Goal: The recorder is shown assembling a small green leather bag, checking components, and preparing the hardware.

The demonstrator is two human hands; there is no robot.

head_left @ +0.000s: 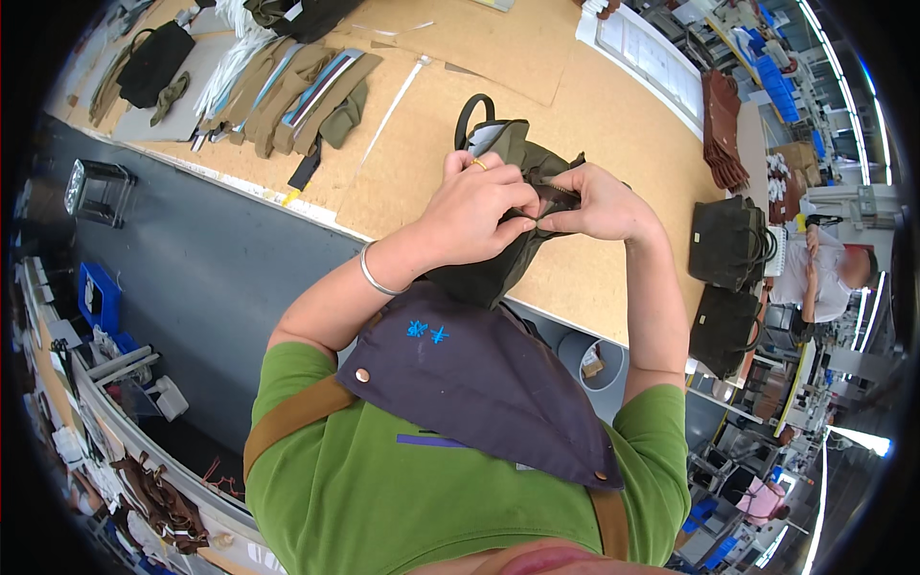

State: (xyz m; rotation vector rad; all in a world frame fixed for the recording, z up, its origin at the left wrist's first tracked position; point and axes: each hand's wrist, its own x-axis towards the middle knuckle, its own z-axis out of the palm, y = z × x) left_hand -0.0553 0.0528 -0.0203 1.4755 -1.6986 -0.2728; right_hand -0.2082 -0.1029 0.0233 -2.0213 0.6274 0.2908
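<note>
An olive-green handbag with a dark loop handle stands at the near edge of the tan worktable. My left hand, with a ring and a silver bangle on the wrist, pinches the bag's upper edge. My right hand grips the same edge from the other side, fingertips meeting the left hand's. Both hands hide the part of the bag they hold. The bag's lower body hangs down toward my dark apron.
Olive straps and fabric pieces lie at the table's far left beside a black bag. Two dark finished bags stand at the right. Brown leather pieces are stacked beyond. Another person sits at the right. A grey floor lies left.
</note>
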